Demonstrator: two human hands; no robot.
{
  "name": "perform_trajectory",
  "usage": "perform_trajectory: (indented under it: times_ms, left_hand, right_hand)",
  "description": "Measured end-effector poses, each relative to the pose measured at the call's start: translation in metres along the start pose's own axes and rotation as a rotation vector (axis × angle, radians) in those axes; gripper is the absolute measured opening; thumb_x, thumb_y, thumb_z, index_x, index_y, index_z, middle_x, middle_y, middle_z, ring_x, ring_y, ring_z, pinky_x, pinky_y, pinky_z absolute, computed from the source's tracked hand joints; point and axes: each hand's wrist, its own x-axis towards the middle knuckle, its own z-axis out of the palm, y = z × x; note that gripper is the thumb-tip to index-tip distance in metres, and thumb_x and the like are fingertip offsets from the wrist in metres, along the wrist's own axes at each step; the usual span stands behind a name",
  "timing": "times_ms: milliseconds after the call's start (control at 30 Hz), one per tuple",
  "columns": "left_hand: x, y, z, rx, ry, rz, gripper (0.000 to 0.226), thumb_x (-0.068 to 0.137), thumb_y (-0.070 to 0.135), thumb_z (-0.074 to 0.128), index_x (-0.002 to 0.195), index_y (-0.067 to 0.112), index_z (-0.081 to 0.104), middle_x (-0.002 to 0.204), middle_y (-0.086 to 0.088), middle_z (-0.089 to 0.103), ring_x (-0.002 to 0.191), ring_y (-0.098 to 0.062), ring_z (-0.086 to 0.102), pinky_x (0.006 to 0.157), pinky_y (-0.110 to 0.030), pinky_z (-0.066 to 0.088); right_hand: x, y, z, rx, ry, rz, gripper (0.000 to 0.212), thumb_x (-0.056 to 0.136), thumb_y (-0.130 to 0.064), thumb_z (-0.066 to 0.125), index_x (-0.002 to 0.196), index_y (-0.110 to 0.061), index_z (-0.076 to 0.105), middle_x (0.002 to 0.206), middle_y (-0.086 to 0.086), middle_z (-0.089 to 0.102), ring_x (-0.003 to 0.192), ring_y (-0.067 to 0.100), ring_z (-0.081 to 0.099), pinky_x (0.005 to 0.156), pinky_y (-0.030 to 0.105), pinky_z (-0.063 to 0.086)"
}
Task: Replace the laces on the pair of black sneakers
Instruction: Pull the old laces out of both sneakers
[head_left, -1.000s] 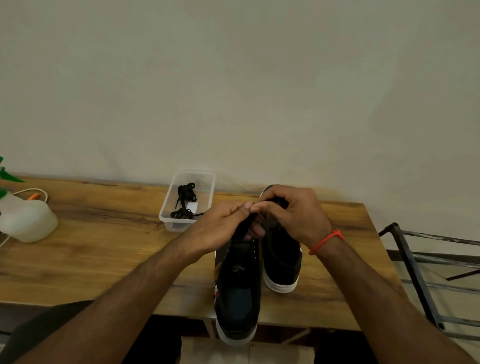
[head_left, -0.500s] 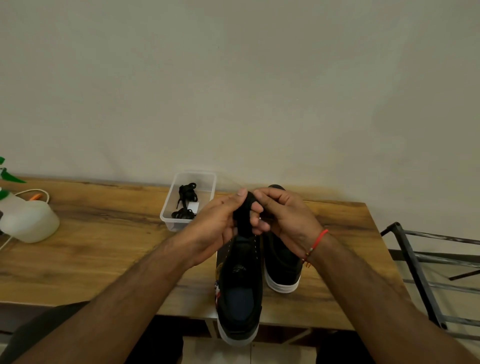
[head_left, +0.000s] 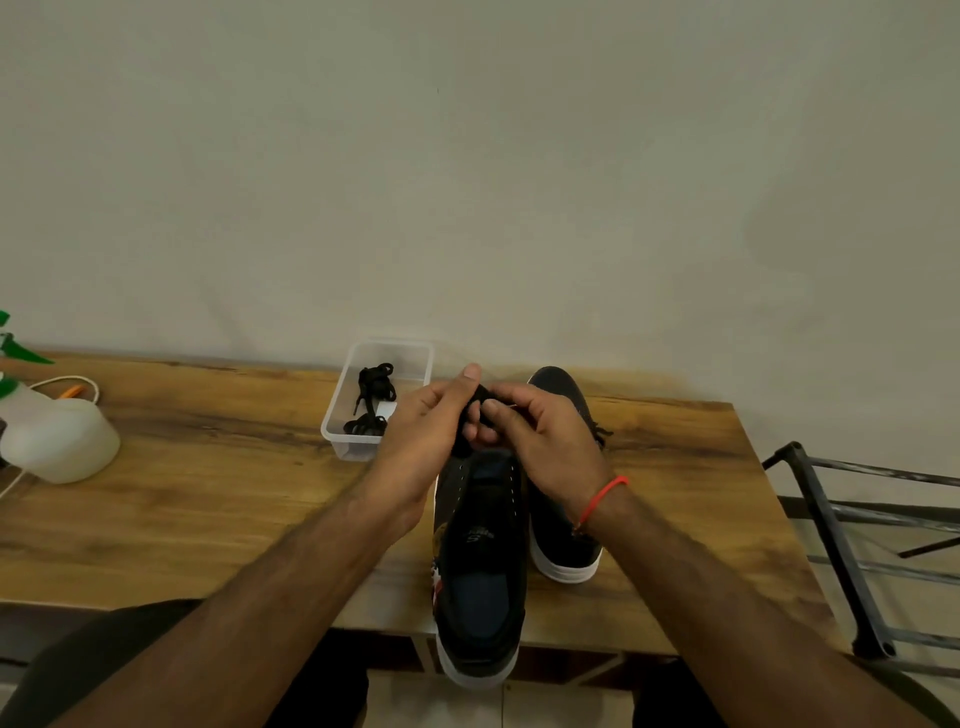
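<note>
both hands meet above the near sneaker (head_left: 480, 561): left hand (head_left: 421, 447) and right hand (head_left: 545, 441) pinch a black lace (head_left: 474, 410). second sneaker (head_left: 563, 540) under right wrist; lace tub (head_left: 358, 447) just beyond left hand.

Dim, warm indoor light. The wall (head_left: 519, 182) is evenly lit and darkens toward the corners. Soft shadows lie under the hands and beside the shoes (head_left: 483, 571). Wide-angle bending curves the table (head_left: 208, 493) edges. Forearms near the camera look slightly blurred.
</note>
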Motion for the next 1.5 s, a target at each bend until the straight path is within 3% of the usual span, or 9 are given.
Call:
perform_trajectory:
  times_ms: [167,333,500,600,833,1000,1100,1233,1500]
  left_hand:
    - [-0.006,-0.007,0.01,0.151,0.115,0.223,0.039,0.107,0.04,0.043,0.083,0.02,0.067,0.069,0.007,0.067,0.076,-0.009,0.067,0.083,-0.03,0.058]
    - [-0.006,-0.004,0.005,-0.012,0.069,0.106,0.047,0.105,0.042,0.046,0.064,0.021,0.053,0.062,0.006,0.052,0.067,-0.006,0.055,0.073,-0.023,0.048]
    - [-0.001,0.001,0.0,0.054,0.012,0.05,0.05,0.103,0.051,0.046,0.065,0.018,0.044,0.061,0.006,0.047,0.063,-0.008,0.048,0.076,-0.031,0.042]
    - [0.006,0.0,-0.006,0.118,0.009,0.014,0.056,0.103,0.055,0.042,0.084,0.007,0.063,0.077,0.001,0.066,0.079,-0.011,0.065,0.089,-0.036,0.051]
    - [0.007,-0.003,-0.011,0.289,-0.036,0.13,0.031,0.104,0.043,0.047,0.125,0.034,0.067,0.11,0.01,0.073,0.105,-0.008,0.069,0.097,-0.044,0.057]
    - [0.001,0.005,-0.016,0.33,-0.108,0.119,0.019,0.088,0.051,0.061,0.101,0.043,0.072,0.098,0.012,0.077,0.096,-0.01,0.073,0.09,-0.044,0.06]
    - [0.002,0.005,-0.024,0.423,-0.16,0.07,0.021,0.096,0.028,0.066,0.102,0.048,0.071,0.094,0.016,0.076,0.094,-0.004,0.072,0.086,-0.036,0.062]
    - [0.003,0.014,-0.042,0.491,-0.202,-0.031,0.025,0.102,0.009,0.057,0.117,0.021,0.072,0.093,-0.009,0.077,0.08,-0.009,0.073,0.068,-0.023,0.061]
    - [0.025,-0.003,-0.095,0.865,-0.158,-0.301,0.016,0.097,0.008,0.064,0.111,0.009,0.072,0.094,-0.009,0.071,0.083,-0.017,0.068,0.052,-0.023,0.057]
  right_hand:
    - [0.0,-0.001,0.005,-0.429,0.118,-0.245,0.023,0.102,-0.015,0.055,0.12,-0.014,0.069,0.101,0.004,0.067,0.092,0.009,0.059,0.083,0.019,0.048]
    - [0.001,0.004,-0.001,-0.536,-0.064,-0.28,0.027,0.106,-0.024,0.046,0.123,-0.012,0.063,0.105,-0.001,0.056,0.092,0.002,0.05,0.085,0.013,0.041]
    - [-0.003,0.001,0.002,-0.611,0.013,-0.307,0.024,0.106,-0.027,0.042,0.107,-0.013,0.062,0.093,-0.004,0.05,0.079,0.005,0.046,0.074,0.018,0.04]
    - [-0.002,-0.005,0.004,-0.525,0.073,-0.272,0.015,0.104,-0.023,0.046,0.091,-0.021,0.054,0.081,-0.011,0.044,0.073,0.002,0.045,0.068,0.013,0.035]
    - [0.001,0.004,-0.001,-0.545,0.102,-0.119,0.022,0.104,-0.021,0.047,0.086,-0.01,0.054,0.079,-0.003,0.048,0.071,0.009,0.046,0.064,0.015,0.036]
    - [0.001,0.008,-0.001,-0.808,-0.012,-0.089,0.029,0.105,-0.035,0.04,0.106,-0.012,0.058,0.1,-0.002,0.05,0.089,0.014,0.051,0.08,0.033,0.048]
    - [0.0,0.006,0.002,-0.852,-0.057,-0.083,0.033,0.105,-0.038,0.038,0.111,-0.012,0.057,0.105,0.0,0.05,0.091,0.018,0.053,0.08,0.038,0.05]
    - [0.0,0.007,0.001,-0.688,-0.142,-0.121,0.034,0.106,-0.035,0.044,0.096,-0.009,0.063,0.091,0.001,0.056,0.085,0.016,0.051,0.081,0.033,0.045]
    - [-0.004,-0.001,-0.009,-0.697,-0.264,-0.041,0.036,0.104,-0.041,0.046,0.111,-0.014,0.069,0.102,-0.002,0.067,0.092,0.011,0.059,0.084,0.031,0.052]
